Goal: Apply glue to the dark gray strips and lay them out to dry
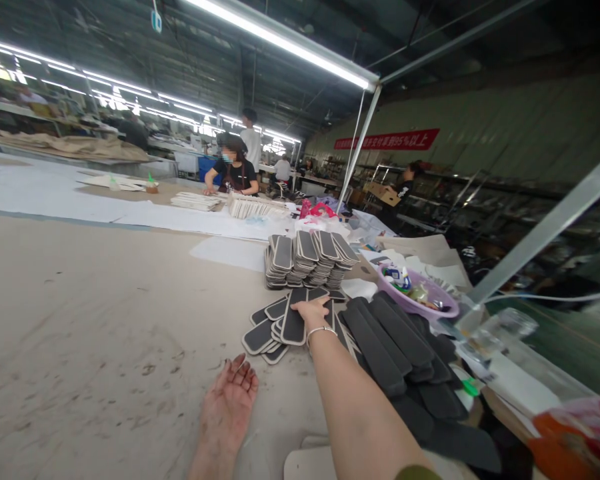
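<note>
My right hand (312, 312) reaches forward onto a loose heap of dark grey panels with pale borders (260, 337). Its thumb and fingers are spread over the top pieces, touching them, and no firm grip shows. A bracelet circles that wrist. Palm up above the bare tabletop, my left hand (231, 393) has its fingers loosely curled and apart, with nothing in it, just short of the heap. Behind the heap stand neat stacks of the same bordered panels (307, 257). Longer plain dark strips (380, 347) lie piled to the right of my right hand.
A lilac basin (420, 303) of small bottles sits right of the stacks. Metal frame posts (545, 227) rise at the right. Pale pieces (307, 463) lie near my forearm. Across the table a person (237, 170) handles stacked pale pieces (255, 205); another carries a carton (383, 193).
</note>
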A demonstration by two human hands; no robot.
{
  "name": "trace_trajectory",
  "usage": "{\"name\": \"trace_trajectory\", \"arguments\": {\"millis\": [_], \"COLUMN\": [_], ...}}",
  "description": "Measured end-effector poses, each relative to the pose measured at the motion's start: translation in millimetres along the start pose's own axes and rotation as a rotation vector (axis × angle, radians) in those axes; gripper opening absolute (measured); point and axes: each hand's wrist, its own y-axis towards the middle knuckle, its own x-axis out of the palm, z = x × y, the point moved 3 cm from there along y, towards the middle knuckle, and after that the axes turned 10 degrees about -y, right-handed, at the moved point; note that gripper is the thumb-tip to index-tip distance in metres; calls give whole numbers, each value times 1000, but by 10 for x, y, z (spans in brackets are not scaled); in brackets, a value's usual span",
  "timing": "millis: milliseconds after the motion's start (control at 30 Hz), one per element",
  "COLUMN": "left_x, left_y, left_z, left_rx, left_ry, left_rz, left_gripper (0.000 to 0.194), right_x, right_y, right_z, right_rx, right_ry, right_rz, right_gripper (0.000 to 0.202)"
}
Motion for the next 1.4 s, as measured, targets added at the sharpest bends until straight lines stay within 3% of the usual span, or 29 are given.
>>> {"name": "trace_trajectory", "arguments": {"millis": [100,233,367,467,533,633,767,867,933,1033,1133,1300,1400], "left_x": [-8,-11,-33,-45,-43,-32,-36,-49,-61,-92,-113,-59,-25], "left_y": [1,7,39,61,63,44,14,8,15,50,85,41,21], "left_z": [13,24,50,69,60,25,-36,-67,-74,-79,-74,-56,-51], "left_rx": [-4,2,58,106,106,104,58,-6,-32,-57,-63,-35,23], "left_ry": [-4,-30,-57,-42,13,136,233,240,248,269,274,267,260], "left_rz": [-10,-32,-18,-15,-14,-27,-58,-76,-88,-108,-122,-60,-26], "left_gripper": [17,16,15,14,15,17,25,31,33,34,38,34,26], "right_x": [91,42,-325,-652,-764,-685,-236,34,93,24,-177,-562,-513], "right_y": [-75,-188,-329,-502,-657,-902,-1143,-1155,-1096,-981,-934,-1165,-1342], "right_z": [-77,-54,61,85,68,47,82,156,194,221,219,182,242], "right_rx": [-10,-173,-356,-557,-669,-741,-877,-912,-905,-884,-870,-986,-1056], "right_ry": [49,124,100,-79,-227,-360,-639,-817,-834,-801,-798,-655,-683], "right_rz": [-10,-57,-71,-81,-88,-93,-136,-126,-94,-62,-79,-70,-67], "right_gripper": [135,124,130,133,128,120,123,120,114,91,68,61,78]}}
